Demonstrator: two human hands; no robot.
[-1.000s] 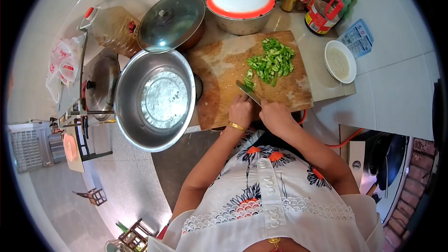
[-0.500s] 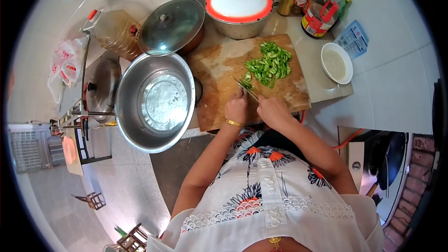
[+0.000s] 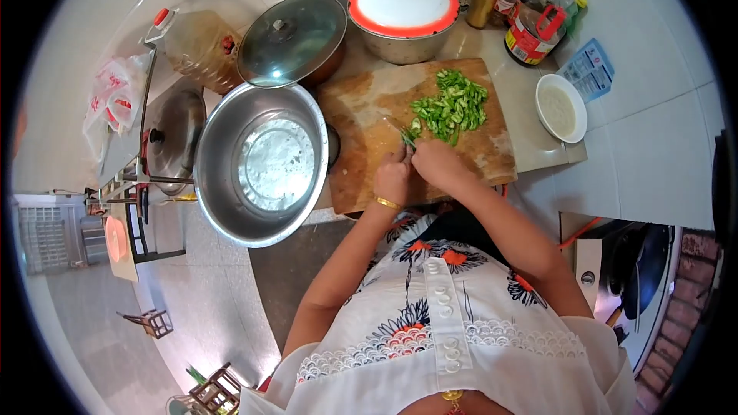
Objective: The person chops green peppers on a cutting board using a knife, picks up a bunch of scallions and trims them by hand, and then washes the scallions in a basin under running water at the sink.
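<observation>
"Right hand point(image 3: 437, 163) has shifted toward the left hand point(image 3: 393, 175) and forward over the board since the earlier frame. How is the field laid out, from largest to smallest?"

"Largest is the tiled bench point(image 3: 503, 73), which bears the wooden cutting board point(image 3: 365, 88). Left of the board stands a wide metal basin point(image 3: 221, 177), its interior wet and reflective. Beyond the board sits an enamel pot point(image 3: 400, 49) under a white lid with an orange-red rim; to its left is a second pot, dark brown, under a tilted glass lid point(image 3: 296, 42). A plastic jug point(image 3: 198, 44) with a red cap stands farther left."

"And the smaller items?"

"Sliced green pieces point(image 3: 461, 100) form a loose pile on the far right part of the board. A white bowl point(image 3: 582, 111) holding pale, cloudy liquid lies to the right of the board, near a blue packet point(image 3: 588, 69)."

"What is the state of the fingers?"

"Those of the right hand are closed around the handle end of the knife point(image 3: 394, 122); the handle itself is hidden. Those of the left hand are bent, their tips beside the blade and against a small green cluster point(image 3: 409, 136); whether they pinch it, one cannot tell."

"Where is the knife?"

"Over the near middle of the board, its blade slanting away to the left, near the pile. Smallest is the gold bracelet point(image 3: 389, 204) at the left wrist."
</observation>
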